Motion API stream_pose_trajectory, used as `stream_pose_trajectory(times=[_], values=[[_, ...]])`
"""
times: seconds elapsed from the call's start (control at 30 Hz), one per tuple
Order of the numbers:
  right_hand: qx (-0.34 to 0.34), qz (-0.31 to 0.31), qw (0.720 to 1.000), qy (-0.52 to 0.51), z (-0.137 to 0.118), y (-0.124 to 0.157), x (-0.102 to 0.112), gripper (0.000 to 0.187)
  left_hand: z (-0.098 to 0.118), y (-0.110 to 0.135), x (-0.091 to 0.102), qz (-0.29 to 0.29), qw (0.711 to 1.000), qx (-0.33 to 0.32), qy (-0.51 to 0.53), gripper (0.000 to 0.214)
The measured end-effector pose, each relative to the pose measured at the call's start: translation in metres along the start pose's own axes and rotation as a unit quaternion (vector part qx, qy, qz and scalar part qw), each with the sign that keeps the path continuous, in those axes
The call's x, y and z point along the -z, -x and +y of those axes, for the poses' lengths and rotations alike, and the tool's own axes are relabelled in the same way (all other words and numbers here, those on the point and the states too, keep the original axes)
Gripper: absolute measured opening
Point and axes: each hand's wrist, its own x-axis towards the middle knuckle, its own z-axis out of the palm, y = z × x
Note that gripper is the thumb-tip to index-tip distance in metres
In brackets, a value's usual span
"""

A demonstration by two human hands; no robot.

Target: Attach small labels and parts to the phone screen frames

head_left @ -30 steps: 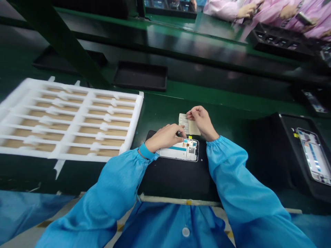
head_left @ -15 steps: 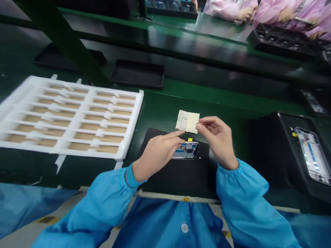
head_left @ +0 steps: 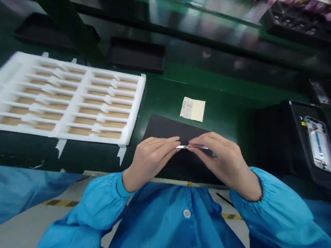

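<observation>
Both hands hold a thin phone frame assembly (head_left: 186, 147) edge-on above a black mat (head_left: 165, 129). My left hand (head_left: 150, 156) grips its left end with fingers pressed together. My right hand (head_left: 219, 158) pinches its right end. Only a silvery edge of the part shows between the fingertips. A small cream label sheet (head_left: 192, 109) with striped stickers lies flat on the green bench just beyond the mat, free of either hand.
A white foam tray (head_left: 69, 100) with several long slots sits at the left. A black tray (head_left: 136, 55) lies further back. At the right a black holder (head_left: 294, 137) carries another phone frame (head_left: 319, 146). A dark green post (head_left: 69, 31) slants at upper left.
My right hand left the label sheet on the bench and joined my left hand on the phone frame, which has been lifted off the mat and turned edge-on. The camera tilted down.
</observation>
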Motion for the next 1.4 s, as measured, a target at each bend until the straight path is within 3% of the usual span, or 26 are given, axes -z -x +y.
stream_pose_trajectory(times=[0.27, 0.5, 0.6, 0.77, 0.97, 1.07, 1.13, 1.23, 1.3, 1.4], values=[[0.000, -0.082, 0.992, 0.095, -0.008, 0.002, -0.001, 0.015, 0.001, 0.005, -0.001, 0.023, 0.999, -0.027, 0.012, 0.016], [0.008, -0.128, 0.973, 0.191, -0.033, -0.008, 0.000, 0.018, -0.005, 0.004, -0.004, 0.064, 0.990, -0.126, -0.027, 0.020], [0.026, -0.090, 0.979, 0.182, -0.031, -0.002, -0.005, 0.016, -0.007, 0.003, -0.005, 0.070, 0.983, -0.161, -0.053, 0.018], [0.071, 0.045, 0.976, 0.200, -0.015, 0.025, -0.019, 0.028, -0.008, 0.004, -0.005, 0.071, 0.978, -0.184, -0.062, 0.018], [0.160, 0.069, 0.936, 0.306, -0.007, 0.042, -0.038, 0.031, -0.007, 0.005, -0.002, 0.054, 0.985, -0.154, -0.049, 0.017], [0.193, 0.107, 0.928, 0.300, 0.001, 0.043, -0.044, 0.028, -0.004, 0.006, 0.001, 0.029, 0.987, -0.146, -0.054, 0.018], [0.183, 0.131, 0.947, 0.229, 0.005, 0.042, -0.047, 0.027, -0.002, 0.007, 0.002, 0.026, 0.987, -0.150, -0.055, 0.018], [0.091, 0.148, 0.981, 0.085, 0.006, 0.037, -0.048, 0.019, 0.000, 0.009, 0.002, 0.035, 0.986, -0.151, -0.055, 0.019], [0.044, 0.149, 0.987, 0.029, 0.004, 0.034, -0.050, 0.016, 0.001, 0.011, 0.001, 0.039, 0.987, -0.149, -0.054, 0.019], [0.051, 0.169, 0.984, 0.015, 0.003, 0.034, -0.055, 0.020, 0.001, 0.012, 0.000, 0.043, 0.986, -0.149, -0.054, 0.019]])
